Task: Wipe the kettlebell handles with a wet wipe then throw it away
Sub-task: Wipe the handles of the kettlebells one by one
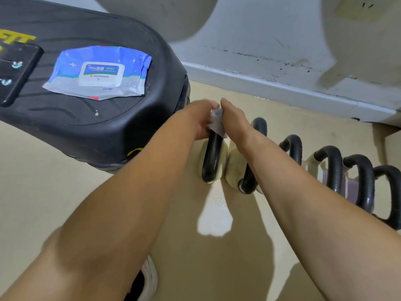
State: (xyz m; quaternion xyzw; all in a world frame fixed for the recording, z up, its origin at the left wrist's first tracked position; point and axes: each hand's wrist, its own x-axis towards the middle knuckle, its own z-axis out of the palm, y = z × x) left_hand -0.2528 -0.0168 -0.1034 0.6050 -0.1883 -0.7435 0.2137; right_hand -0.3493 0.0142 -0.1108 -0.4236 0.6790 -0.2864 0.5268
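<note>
A row of kettlebells with black handles stands on the beige floor by the wall. The leftmost black handle (pixel 211 157) rises from a pale yellow bell. A white wet wipe (pixel 216 120) is wrapped over the top of that handle. My left hand (pixel 200 119) and my right hand (pixel 234 122) both grip the wipe on the handle top, one on each side. The second kettlebell's handle (pixel 259 127) is just right of my right wrist. More black handles (pixel 332 168) follow to the right.
A blue-and-white pack of wet wipes (pixel 99 71) lies on the black cover of a treadmill (pixel 104 131) at the left. The grey wall and baseboard (pixel 271 83) run behind the kettlebells. My white shoe (pixel 149 276) shows at the bottom.
</note>
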